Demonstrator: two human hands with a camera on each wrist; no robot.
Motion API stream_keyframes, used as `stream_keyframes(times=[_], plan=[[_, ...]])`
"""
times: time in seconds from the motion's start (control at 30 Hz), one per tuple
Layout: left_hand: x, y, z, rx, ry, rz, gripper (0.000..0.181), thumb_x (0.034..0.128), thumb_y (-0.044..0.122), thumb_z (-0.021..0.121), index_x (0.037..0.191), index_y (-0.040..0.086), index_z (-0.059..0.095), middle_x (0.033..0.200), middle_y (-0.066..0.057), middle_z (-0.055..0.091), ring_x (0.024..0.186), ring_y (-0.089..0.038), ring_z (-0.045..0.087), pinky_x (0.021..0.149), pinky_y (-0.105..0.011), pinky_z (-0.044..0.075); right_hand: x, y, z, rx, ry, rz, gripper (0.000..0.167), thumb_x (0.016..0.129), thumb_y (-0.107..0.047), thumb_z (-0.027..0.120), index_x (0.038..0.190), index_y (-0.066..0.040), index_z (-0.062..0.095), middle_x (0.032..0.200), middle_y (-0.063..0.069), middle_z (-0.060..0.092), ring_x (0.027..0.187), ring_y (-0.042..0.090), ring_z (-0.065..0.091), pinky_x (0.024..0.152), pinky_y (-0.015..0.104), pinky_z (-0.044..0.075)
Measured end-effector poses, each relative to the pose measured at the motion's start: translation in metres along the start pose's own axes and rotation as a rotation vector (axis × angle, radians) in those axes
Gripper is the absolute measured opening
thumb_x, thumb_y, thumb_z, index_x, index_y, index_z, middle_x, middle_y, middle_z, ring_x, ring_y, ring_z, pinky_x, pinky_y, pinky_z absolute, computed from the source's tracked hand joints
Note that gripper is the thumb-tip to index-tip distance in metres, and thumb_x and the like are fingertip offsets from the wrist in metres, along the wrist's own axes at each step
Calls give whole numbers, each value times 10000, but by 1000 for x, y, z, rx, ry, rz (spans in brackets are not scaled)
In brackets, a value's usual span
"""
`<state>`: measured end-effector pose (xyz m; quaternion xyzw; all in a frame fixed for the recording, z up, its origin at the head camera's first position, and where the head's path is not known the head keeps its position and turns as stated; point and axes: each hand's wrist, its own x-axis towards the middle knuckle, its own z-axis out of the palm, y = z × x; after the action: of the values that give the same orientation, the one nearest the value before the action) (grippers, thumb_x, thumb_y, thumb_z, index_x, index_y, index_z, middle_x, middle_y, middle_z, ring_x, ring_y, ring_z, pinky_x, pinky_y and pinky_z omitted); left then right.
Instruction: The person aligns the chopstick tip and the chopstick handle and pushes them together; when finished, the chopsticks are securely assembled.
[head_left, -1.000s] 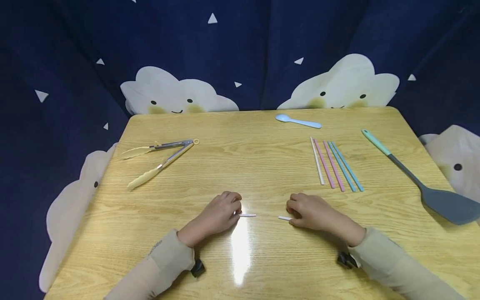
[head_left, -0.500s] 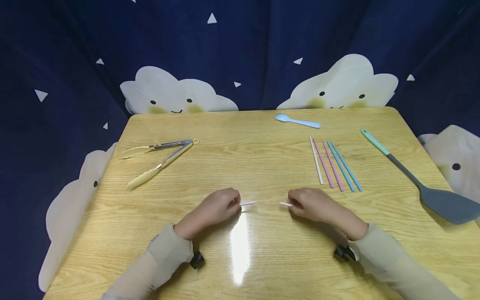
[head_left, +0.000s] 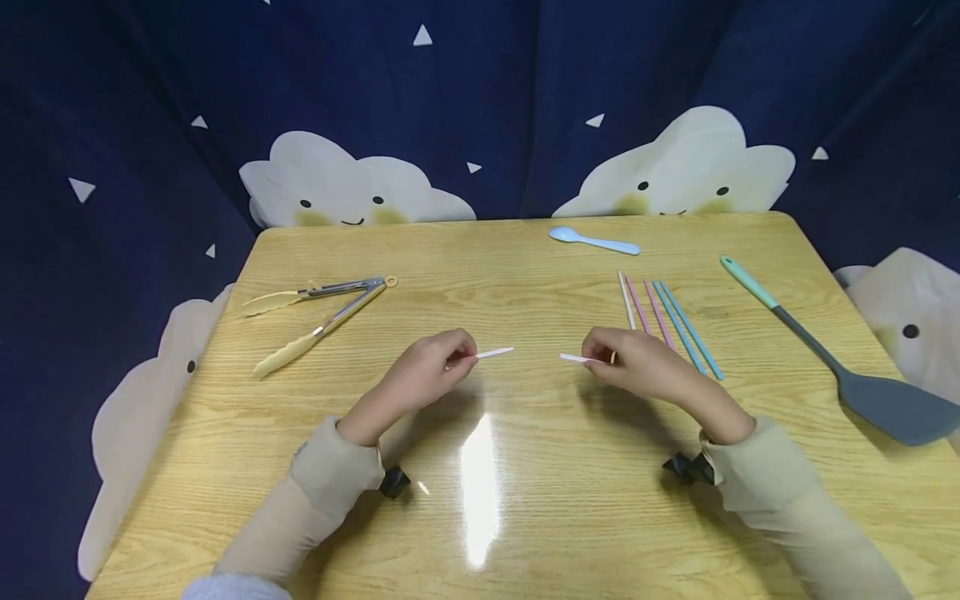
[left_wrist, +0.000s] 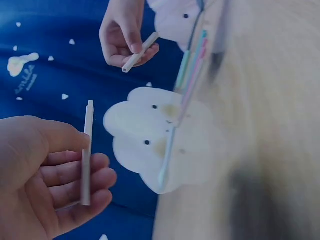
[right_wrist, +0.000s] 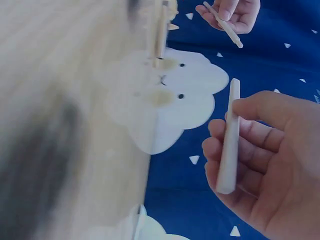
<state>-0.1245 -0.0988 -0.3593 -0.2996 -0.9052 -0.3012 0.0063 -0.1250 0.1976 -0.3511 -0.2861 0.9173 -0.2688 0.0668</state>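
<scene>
My left hand [head_left: 429,367] holds a short white stick [left_wrist: 86,160] between thumb and fingers above the table. A narrower stub shows at that stick's upper end in the left wrist view. Opposite it, my right hand [head_left: 641,364] pinches another short white stick [right_wrist: 229,142], also raised off the tabletop. In the left wrist view, this second stick's near end looks hollow. The two sticks point towards each other in the head view, with a gap between them. Parts of both sticks are hidden behind fingers in the head view.
Yellow-tipped tongs [head_left: 330,325] lie spread at the left of the wooden table [head_left: 555,500]. A light blue spoon [head_left: 596,242] rests at the back. White, pink and blue sticks [head_left: 686,325] lie partly behind my right hand. A grey turner [head_left: 885,400] with a green handle is far right.
Both hands have risen from the tabletop and moved forward, carrying their white sticks. The gap between the sticks has stayed about the same. Things lying on the table have not moved.
</scene>
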Motion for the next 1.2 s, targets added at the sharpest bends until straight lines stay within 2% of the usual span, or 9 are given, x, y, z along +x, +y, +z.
stream_keyframes(times=[0.17, 0.27, 0.33, 0.5, 0.6, 0.77, 0.9, 1.03, 1.2], plan=[[8, 3, -13, -52, 114, 62, 31, 854, 91, 591, 853, 63, 578, 749, 3, 574, 660, -95, 511, 584, -237, 445, 6, -3, -14, 36, 57, -13, 18, 869, -99, 570, 867, -83, 577, 739, -52, 553, 668, 86, 510, 563, 250, 432], [12, 5, -19, -88, 159, 95, 30, 848, 65, 590, 856, 43, 570, 737, -10, 587, 646, -101, 506, 572, -236, 442, 10, -6, -21, 28, 103, -35, 33, 858, -65, 573, 889, -76, 578, 781, -32, 562, 695, 96, 516, 583, 282, 445], [15, 6, -22, -105, 181, 114, 31, 850, 55, 585, 864, 34, 567, 740, -17, 601, 652, -103, 515, 576, -237, 446, 13, -8, -25, 23, 141, -56, 53, 850, -48, 577, 892, -80, 580, 805, -8, 574, 713, 103, 524, 642, 313, 436], [22, 10, -26, -131, 210, 141, 44, 865, 56, 572, 897, 26, 568, 796, -39, 610, 709, -112, 554, 614, -251, 462, 18, -12, -37, 20, 210, -107, 64, 847, -33, 582, 899, -68, 593, 827, 33, 589, 738, 103, 535, 689, 323, 439], [25, 12, -29, -148, 226, 159, 55, 872, 47, 559, 915, 14, 565, 828, -60, 599, 734, -130, 566, 631, -267, 472, 21, -14, -43, 20, 236, -119, 71, 846, -27, 582, 902, -66, 602, 834, 23, 589, 736, 88, 528, 637, 285, 460], [29, 15, -33, -156, 244, 188, 67, 886, 27, 527, 938, -6, 552, 884, -91, 583, 810, -158, 591, 693, -251, 481, 25, -18, -49, 45, 273, -137, 83, 839, -4, 585, 898, -56, 611, 862, 16, 598, 759, 82, 540, 651, 293, 472], [31, 18, -37, -152, 260, 211, 69, 886, 30, 525, 939, -4, 551, 873, -87, 580, 756, -143, 564, 650, -244, 459, 27, -21, -51, 73, 298, -136, 92, 840, -6, 587, 910, -56, 622, 889, 21, 609, 799, 90, 553, 669, 311, 488], [33, 21, -40, -148, 283, 231, 73, 869, 27, 552, 933, -4, 571, 852, -78, 582, 690, -122, 521, 601, -241, 440, 28, -25, -52, 111, 327, -126, 95, 845, -26, 592, 924, -63, 632, 893, 18, 617, 808, 69, 543, 673, 237, 489], [35, 24, -42, -140, 299, 240, 89, 853, 37, 585, 932, 4, 610, 847, -71, 590, 684, -113, 519, 602, -226, 450, 29, -28, -52, 144, 352, -120, 112, 842, -34, 601, 941, -70, 640, 895, 22, 618, 800, 30, 522, 666, 134, 451]])
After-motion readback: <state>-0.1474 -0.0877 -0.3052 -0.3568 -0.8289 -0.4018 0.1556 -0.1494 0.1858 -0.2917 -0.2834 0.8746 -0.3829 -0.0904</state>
